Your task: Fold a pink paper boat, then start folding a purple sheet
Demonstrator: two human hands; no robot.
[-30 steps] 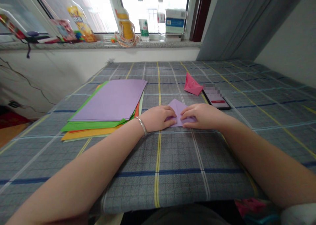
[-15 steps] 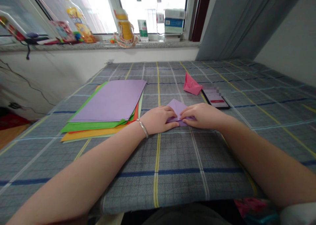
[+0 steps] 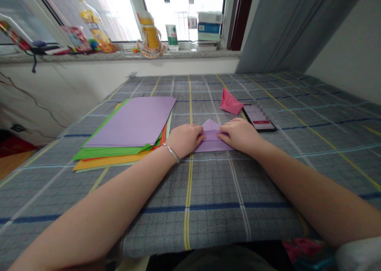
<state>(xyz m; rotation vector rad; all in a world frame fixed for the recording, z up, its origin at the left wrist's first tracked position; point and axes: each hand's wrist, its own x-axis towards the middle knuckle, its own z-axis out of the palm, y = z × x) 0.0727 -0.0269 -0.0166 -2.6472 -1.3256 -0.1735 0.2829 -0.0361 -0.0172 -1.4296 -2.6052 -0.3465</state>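
Observation:
A purple sheet of paper (image 3: 212, 145) lies folded on the table in front of me, with a peak at its far side and a straight flap across its near part. My left hand (image 3: 186, 138) grips its left side, fingers curled together and thumb on the fold. On the right side, my right hand (image 3: 238, 133) pinches the same paper between thumb and fingers. The paper's side corners are partly hidden under both hands. Beyond the right hand stands a pink folded paper boat (image 3: 230, 102).
Left of my hands lies a stack of coloured paper (image 3: 131, 120), purple on top. A phone (image 3: 259, 118) lies beside the pink boat. A checked cloth (image 3: 214, 183) covers the table. Bottles and boxes (image 3: 209, 29) line the windowsill behind.
Both hands have moved apart, from the paper's middle out to its sides. More of the purple paper shows, with its near strip and fold line now visible.

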